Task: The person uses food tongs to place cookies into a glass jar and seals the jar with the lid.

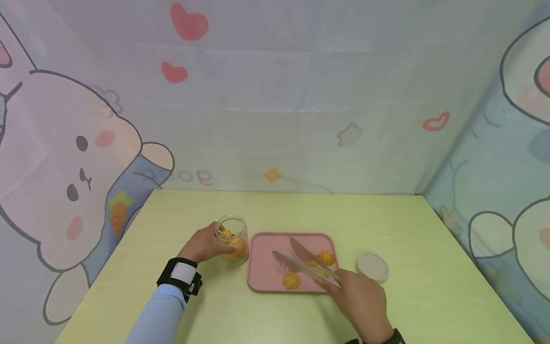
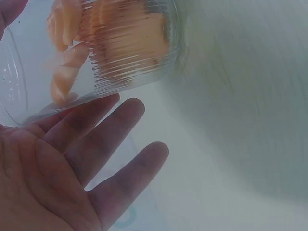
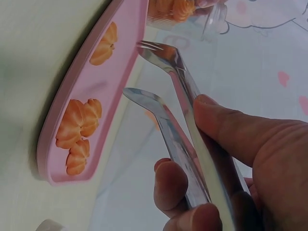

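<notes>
My left hand (image 1: pixel 210 242) holds a clear glass jar (image 1: pixel 241 230), thumb on its near side. Piped, ridged yellow-orange cookies (image 2: pixel 120 43) fill part of the jar, and the left wrist view shows its ribbed lower wall. In my right hand (image 1: pixel 360 298) is a pair of metal serving tongs (image 3: pixel 185 110), gripped between thumb and fingers. The tongs' two arms stand apart with nothing between their tips, one of them forked. They hover over the pink tray (image 1: pixel 263 263). One cookie (image 1: pixel 290 281) lies alone near the tray's front edge; several more cookies (image 3: pixel 77 125) are grouped at its right end.
A round whitish lid (image 1: pixel 372 266) lies on the pale yellow table (image 1: pixel 412 229) to the right of the tray, close to my right hand. Behind the table hangs a cloth (image 1: pixel 275 95) printed with hearts and cartoon animals.
</notes>
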Available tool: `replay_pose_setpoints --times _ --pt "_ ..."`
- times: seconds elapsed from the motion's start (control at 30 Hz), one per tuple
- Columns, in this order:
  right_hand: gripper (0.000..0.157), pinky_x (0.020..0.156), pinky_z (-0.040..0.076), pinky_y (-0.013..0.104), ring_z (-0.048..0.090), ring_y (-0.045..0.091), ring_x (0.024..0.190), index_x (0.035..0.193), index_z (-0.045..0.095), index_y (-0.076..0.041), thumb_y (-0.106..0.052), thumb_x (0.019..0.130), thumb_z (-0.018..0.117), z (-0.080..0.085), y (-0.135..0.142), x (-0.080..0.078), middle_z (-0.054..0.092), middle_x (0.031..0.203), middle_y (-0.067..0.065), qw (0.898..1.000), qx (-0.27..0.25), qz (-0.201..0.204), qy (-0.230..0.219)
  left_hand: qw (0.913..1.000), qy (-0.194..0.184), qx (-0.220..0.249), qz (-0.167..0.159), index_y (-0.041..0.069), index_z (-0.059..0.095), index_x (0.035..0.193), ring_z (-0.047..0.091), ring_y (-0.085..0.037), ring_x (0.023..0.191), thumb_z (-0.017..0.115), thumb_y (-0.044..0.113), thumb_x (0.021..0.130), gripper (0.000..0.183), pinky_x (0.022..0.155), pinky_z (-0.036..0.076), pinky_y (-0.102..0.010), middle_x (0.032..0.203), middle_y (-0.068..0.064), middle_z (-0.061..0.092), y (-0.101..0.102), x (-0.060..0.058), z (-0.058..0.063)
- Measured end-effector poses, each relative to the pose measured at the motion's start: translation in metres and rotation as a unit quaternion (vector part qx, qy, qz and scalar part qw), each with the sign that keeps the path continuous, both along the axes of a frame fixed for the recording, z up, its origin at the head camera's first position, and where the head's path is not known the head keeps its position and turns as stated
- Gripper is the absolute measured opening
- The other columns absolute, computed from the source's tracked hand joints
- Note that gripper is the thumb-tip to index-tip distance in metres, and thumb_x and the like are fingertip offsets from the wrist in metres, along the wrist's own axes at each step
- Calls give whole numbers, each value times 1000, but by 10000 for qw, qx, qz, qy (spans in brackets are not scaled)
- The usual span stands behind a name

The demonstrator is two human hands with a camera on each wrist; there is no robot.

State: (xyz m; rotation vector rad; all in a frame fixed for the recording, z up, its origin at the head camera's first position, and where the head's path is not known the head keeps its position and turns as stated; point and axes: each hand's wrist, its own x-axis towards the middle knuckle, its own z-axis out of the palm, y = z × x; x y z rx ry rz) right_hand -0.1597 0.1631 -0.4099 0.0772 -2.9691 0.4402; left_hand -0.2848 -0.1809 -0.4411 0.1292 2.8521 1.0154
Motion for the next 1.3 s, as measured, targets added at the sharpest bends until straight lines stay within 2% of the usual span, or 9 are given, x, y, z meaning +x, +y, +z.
replay_pose_setpoints --times 0.23,0.57,0.77,1.0,1.17,1.3 --pt "39 38 28 27 39 13 44 62 52 -18 -49 77 71 4 3 8 46 50 -5 9995 9 21 -313 10000 9 -39 25 0 49 127 57 -29 99 80 54 63 89 86 49 -50 113 -16 65 -1 1 3" --pt "34 37 30 30 41 14 45 68 60 -20 -51 77 70 3 4 12 49 51 -4 9988 114 126 -461 10000 -21 3 -8 -2 48 129 57 -30 100 80 52 63 91 86 49 -51 115 -18 65 -2 2 7" --pt "30 38 31 29 41 14 46 72 64 -21 -49 77 70 0 5 12 49 51 -5 9976 130 161 -665 10000 -28 32 30 0 51 124 58 -29 98 80 50 64 83 85 49 -50 112 -16 65 -3 2 3" --pt "37 36 30 28 40 13 43 65 56 -17 -48 76 72 -9 3 8 48 49 -4 9995 69 62 -289 10000 -3 -31 70 1 51 122 57 -28 97 80 52 64 82 85 49 -49 111 -16 65 -3 1 0" --pt "35 34 31 29 41 14 42 69 61 -16 -48 76 72 -17 2 6 48 48 -3 9999 -14 -12 -127 10000 -2 -38 72 1 52 120 57 -28 96 81 50 64 80 84 49 -49 110 -16 65 -2 2 2" --pt "33 34 32 29 41 13 42 71 64 -16 -48 76 72 -19 4 7 49 48 -3 9998 -28 -37 -185 10000 29 -63 54 1 53 118 57 -28 95 81 49 65 77 83 49 -48 108 -16 66 -2 3 2"
